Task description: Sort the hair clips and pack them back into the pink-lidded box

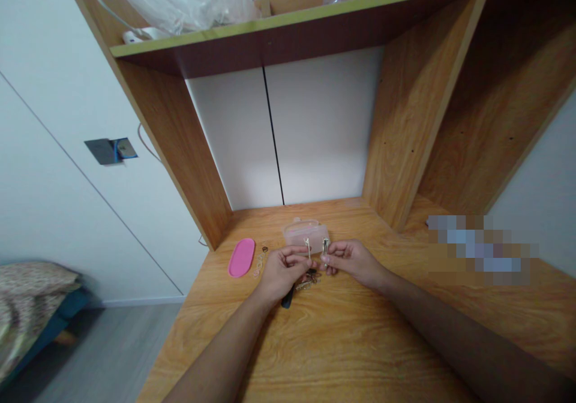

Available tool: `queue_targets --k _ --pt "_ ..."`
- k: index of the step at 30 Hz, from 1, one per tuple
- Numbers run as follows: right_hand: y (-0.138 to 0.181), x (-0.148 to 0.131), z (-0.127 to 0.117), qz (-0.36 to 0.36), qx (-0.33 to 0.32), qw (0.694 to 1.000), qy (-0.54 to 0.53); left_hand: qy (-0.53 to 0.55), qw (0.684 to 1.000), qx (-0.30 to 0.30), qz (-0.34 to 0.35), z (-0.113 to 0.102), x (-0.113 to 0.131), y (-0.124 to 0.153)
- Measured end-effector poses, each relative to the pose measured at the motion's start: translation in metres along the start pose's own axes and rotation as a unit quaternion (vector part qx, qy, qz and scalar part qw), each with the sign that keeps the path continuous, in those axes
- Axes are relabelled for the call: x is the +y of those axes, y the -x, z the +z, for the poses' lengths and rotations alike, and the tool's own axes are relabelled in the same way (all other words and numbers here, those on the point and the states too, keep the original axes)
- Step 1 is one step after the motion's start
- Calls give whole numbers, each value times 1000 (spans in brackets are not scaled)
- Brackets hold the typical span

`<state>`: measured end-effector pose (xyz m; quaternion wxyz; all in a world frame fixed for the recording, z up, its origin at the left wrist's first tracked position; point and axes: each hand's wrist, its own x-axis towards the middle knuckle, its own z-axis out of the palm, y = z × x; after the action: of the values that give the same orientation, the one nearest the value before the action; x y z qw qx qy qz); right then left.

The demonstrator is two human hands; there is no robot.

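Between the fingertips of my left hand (pixel 284 271) is a slim, pale hair clip (pixel 308 248), held upright. My right hand (pixel 353 261) pinches a shiny metal hair clip (pixel 324 246) a short way to the right of it. Behind both hands stands a clear pinkish plastic box (pixel 299 232), partly covered by my fingers. Below them lies a small pile of clips and dark bits (pixel 309 281). A black flat piece (pixel 288 298) sits under my left wrist, half hidden.
A pink oval lid or tray (pixel 242 258) lies on the wooden desk (pixel 342 343), near a small dark ring (pixel 265 249) and pale loops (pixel 258 266). Side panels and a shelf (pixel 292 34) with plastic bags (pixel 220 1) enclose the back. A blurred-out patch (pixel 481 248) lies right.
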<state>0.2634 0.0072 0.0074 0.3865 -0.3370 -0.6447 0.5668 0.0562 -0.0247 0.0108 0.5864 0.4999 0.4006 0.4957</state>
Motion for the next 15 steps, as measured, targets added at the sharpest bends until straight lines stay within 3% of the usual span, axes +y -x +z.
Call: queue_targets --k 15 --pt "1 -3 0 4 7 1000 -17 17 1000 -5 -1 2 5 3"
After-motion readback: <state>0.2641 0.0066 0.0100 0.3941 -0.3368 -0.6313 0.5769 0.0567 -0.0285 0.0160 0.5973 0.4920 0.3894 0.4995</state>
